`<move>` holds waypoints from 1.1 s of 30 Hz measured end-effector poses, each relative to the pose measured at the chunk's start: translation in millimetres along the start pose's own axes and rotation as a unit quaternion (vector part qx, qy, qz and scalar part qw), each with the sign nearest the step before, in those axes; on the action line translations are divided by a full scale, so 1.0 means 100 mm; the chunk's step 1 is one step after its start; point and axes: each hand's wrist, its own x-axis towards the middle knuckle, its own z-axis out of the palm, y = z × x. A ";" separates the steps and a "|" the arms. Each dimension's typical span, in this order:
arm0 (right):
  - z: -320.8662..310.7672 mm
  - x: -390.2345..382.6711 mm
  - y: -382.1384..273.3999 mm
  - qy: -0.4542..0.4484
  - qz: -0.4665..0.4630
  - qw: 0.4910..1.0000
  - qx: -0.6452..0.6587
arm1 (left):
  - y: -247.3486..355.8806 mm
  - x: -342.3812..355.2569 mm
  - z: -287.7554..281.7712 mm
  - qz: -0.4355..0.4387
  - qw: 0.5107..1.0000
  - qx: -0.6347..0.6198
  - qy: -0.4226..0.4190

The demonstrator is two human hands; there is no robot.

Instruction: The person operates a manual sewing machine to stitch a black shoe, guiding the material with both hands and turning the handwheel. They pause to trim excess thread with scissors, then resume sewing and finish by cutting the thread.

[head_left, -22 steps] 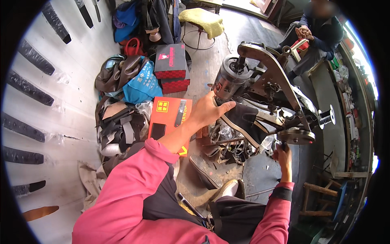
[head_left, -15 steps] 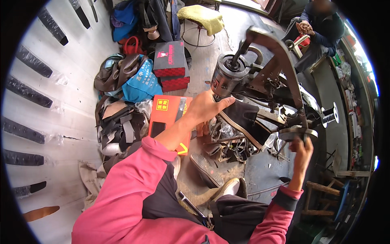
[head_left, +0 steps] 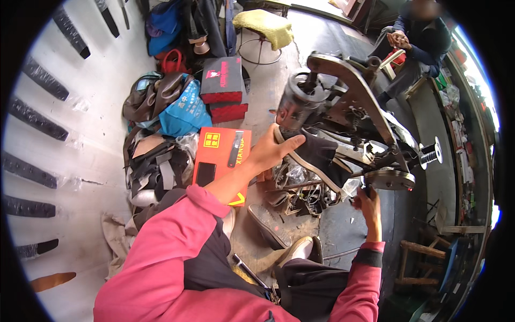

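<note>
My left hand [head_left: 272,148] is closed on a black shoe [head_left: 320,155] with a pale-edged sole, its thumb lying over the near end. The shoe sits beneath the round metal head [head_left: 300,99] of a hand-cranked shoe sewing machine [head_left: 357,94]. Exactly where the needle meets the shoe is hidden. Over to the right, my right hand [head_left: 369,205] is wrapped round a small dark crank handle at the left edge of the machine's hand wheel [head_left: 390,180]. A thread spool [head_left: 431,153] sticks out beyond the wheel.
Shoe boxes [head_left: 222,79] and an orange box [head_left: 214,161] stand left, beside bags [head_left: 182,110] and leather scraps. Loose metal parts [head_left: 311,198] lie below the machine. A loose shoe [head_left: 268,225] is near my feet. Another person [head_left: 416,48] sits at far right; a wooden stool [head_left: 424,263] stands near right.
My right hand has swung left and slightly down round the wheel with the handle. The machine's upper arm has dropped and tilted. My left hand stays on the shoe, nearly unmoved.
</note>
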 end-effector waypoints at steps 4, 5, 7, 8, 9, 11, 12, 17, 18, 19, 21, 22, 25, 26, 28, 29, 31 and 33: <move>-0.10 -0.33 -0.57 -0.009 -0.154 0.980 0.123 | 0.06 0.03 -0.07 -0.087 0.994 0.047 -0.040; -0.23 -0.35 -0.67 0.045 -0.186 0.976 0.106 | 0.09 0.03 -0.07 -0.055 0.996 0.069 -0.021; -0.54 -0.31 -0.73 0.124 -0.211 0.966 0.079 | 0.13 0.04 -0.08 -0.033 0.993 0.116 -0.008; -0.70 -0.27 -0.69 0.152 -0.225 0.960 0.064 | 0.16 0.05 -0.09 -0.042 0.989 0.139 -0.015; -0.82 -0.22 -0.60 0.172 -0.189 0.964 0.080 | 0.18 0.05 -0.11 -0.043 0.987 0.153 -0.025; -0.94 -0.05 -0.34 0.203 -0.126 0.967 0.092 | 0.19 0.04 -0.10 -0.017 0.991 0.130 -0.026; -0.94 0.04 -0.20 0.205 -0.101 0.967 0.108 | 0.20 0.05 -0.09 -0.006 0.992 0.120 -0.024; -0.42 0.11 0.13 0.102 -0.035 0.993 0.038 | 0.12 0.11 -0.12 0.028 0.993 0.103 -0.046; -0.26 0.09 0.07 0.074 0.041 0.996 0.008 | 0.08 0.12 -0.13 0.032 0.993 0.105 -0.044; -0.12 0.02 -0.02 0.028 0.011 0.999 0.019 | 0.05 0.14 -0.14 0.025 0.993 0.111 -0.045; 0.04 -0.14 -0.27 -0.029 -0.023 0.999 -0.007 | -0.01 0.16 -0.17 -0.001 0.990 0.127 -0.053; 0.03 -0.22 -0.41 -0.012 -0.057 0.998 0.023 | -0.03 0.16 -0.19 -0.024 0.989 0.134 -0.057; -0.15 -0.36 -0.70 0.050 -0.160 0.982 0.085 | -0.05 0.18 -0.25 -0.059 0.987 0.124 -0.084; -0.32 -0.36 -0.77 0.080 -0.199 0.974 0.076 | -0.04 0.17 -0.26 -0.072 0.985 0.123 -0.093; -0.59 -0.33 -0.76 0.157 -0.234 0.958 0.056 | 0.02 0.16 -0.27 -0.098 0.982 0.132 -0.093; -0.68 -0.28 -0.70 0.188 -0.222 0.955 0.058 | 0.05 0.15 -0.24 -0.036 0.989 0.122 -0.076; -0.82 -0.13 -0.50 0.227 -0.174 0.957 0.055 | 0.12 0.07 -0.19 0.076 0.992 0.102 -0.013; -0.93 -0.02 -0.24 0.213 -0.144 0.965 0.057 | 0.22 -0.05 -0.26 0.069 0.991 0.118 0.002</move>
